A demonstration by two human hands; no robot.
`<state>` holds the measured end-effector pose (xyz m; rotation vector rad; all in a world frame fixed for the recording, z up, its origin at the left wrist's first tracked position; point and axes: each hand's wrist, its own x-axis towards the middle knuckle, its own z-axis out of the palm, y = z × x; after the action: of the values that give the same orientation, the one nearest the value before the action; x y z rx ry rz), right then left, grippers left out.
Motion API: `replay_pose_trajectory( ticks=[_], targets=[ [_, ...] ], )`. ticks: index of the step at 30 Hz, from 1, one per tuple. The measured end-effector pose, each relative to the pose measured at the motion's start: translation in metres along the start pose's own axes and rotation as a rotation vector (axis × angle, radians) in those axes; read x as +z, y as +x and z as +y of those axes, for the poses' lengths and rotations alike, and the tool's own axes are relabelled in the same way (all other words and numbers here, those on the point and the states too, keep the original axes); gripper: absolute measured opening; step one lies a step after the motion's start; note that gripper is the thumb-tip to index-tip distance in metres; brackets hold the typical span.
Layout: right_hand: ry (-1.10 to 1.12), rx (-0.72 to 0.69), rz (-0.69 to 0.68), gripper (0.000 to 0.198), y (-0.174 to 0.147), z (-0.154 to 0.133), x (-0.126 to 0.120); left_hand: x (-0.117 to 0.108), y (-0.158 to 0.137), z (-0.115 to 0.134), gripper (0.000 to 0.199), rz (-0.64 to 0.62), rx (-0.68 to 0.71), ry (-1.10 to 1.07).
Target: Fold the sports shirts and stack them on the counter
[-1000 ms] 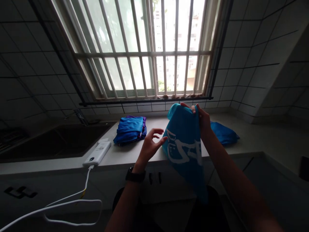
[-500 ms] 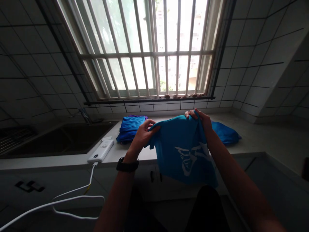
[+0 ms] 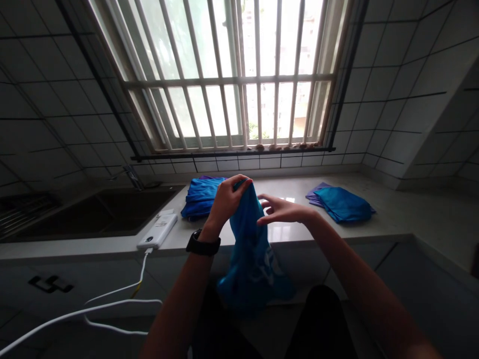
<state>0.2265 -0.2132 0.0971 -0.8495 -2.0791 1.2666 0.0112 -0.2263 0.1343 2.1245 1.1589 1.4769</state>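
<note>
My left hand point(image 3: 229, 200) pinches the top edge of a blue printed cloth point(image 3: 247, 249), which hangs down in folds in front of the counter. White print shows low on its right side, partly lost in the folds. Beside the cloth, my right hand point(image 3: 281, 209) has its fingers apart and curved toward it; whether a fingertip touches the fabric I cannot tell. Behind my left hand lies a pile of folded blue cloths point(image 3: 202, 195) with some purple at the back. Off to the right, a folded blue cloth point(image 3: 343, 203) rests partly over a purple cloth point(image 3: 316, 193).
A white power bank point(image 3: 157, 231) with a white cable point(image 3: 142, 276) plugged in sits near the counter's front edge. Further left is a dark sink point(image 3: 123, 212) with a faucet point(image 3: 131, 177). A barred window point(image 3: 232, 79) rises behind the counter point(image 3: 292, 232).
My right hand has let go of the cloth's other upper corner and opened. The cloth, spread between both hands before, now hangs gathered from my left hand, which has moved slightly up and right.
</note>
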Motion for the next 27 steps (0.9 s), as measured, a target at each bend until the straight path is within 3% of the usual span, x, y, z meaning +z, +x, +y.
replay_pose_trajectory(
  ticks=[3, 5, 8, 9, 12, 15, 17, 18, 21, 24, 27],
  targets=[
    [-0.241, -0.010, 0.157, 0.029, 0.011, 0.013, 0.017, 0.000, 0.003, 0.001, 0.034, 0.056, 0.004, -0.012],
    [-0.264, -0.032, 0.220, 0.034, 0.014, 0.022, 0.029, -0.005, 0.004, 0.002, 0.034, 0.115, -0.005, -0.049],
    [-0.032, -0.114, 0.113, 0.073, 0.015, 0.030, 0.047, -0.015, 0.008, 0.006, 0.034, 0.123, -0.008, -0.120],
    [0.055, -0.138, 0.050, 0.076, 0.015, 0.032, 0.053, -0.018, 0.010, 0.007, 0.034, 0.098, -0.006, -0.128],
    [0.242, -0.111, -0.005, 0.048, 0.018, 0.032, 0.067, -0.022, 0.015, 0.003, 0.032, 0.036, 0.003, -0.066],
    [0.456, -0.008, 0.238, 0.040, 0.023, 0.029, 0.069, -0.022, 0.011, -0.008, 0.021, 0.162, -0.002, 0.097],
    [0.611, -0.005, 0.474, 0.039, 0.024, 0.025, 0.063, -0.021, 0.000, -0.015, 0.025, 0.277, -0.033, 0.203],
    [0.678, -0.010, 0.575, 0.038, 0.024, 0.023, 0.059, -0.019, -0.009, -0.017, 0.029, 0.274, -0.064, 0.232],
    [0.829, 0.013, 0.712, 0.038, 0.019, 0.015, 0.045, -0.011, -0.036, -0.024, 0.043, -0.020, -0.208, 0.211],
    [0.898, 0.056, 0.638, 0.044, 0.009, 0.009, 0.033, 0.003, -0.054, -0.031, 0.067, -0.318, -0.342, 0.111],
    [0.883, 0.044, 0.588, 0.046, 0.000, 0.008, 0.027, 0.015, -0.057, -0.034, 0.060, -0.523, -0.373, -0.109]
  ],
)
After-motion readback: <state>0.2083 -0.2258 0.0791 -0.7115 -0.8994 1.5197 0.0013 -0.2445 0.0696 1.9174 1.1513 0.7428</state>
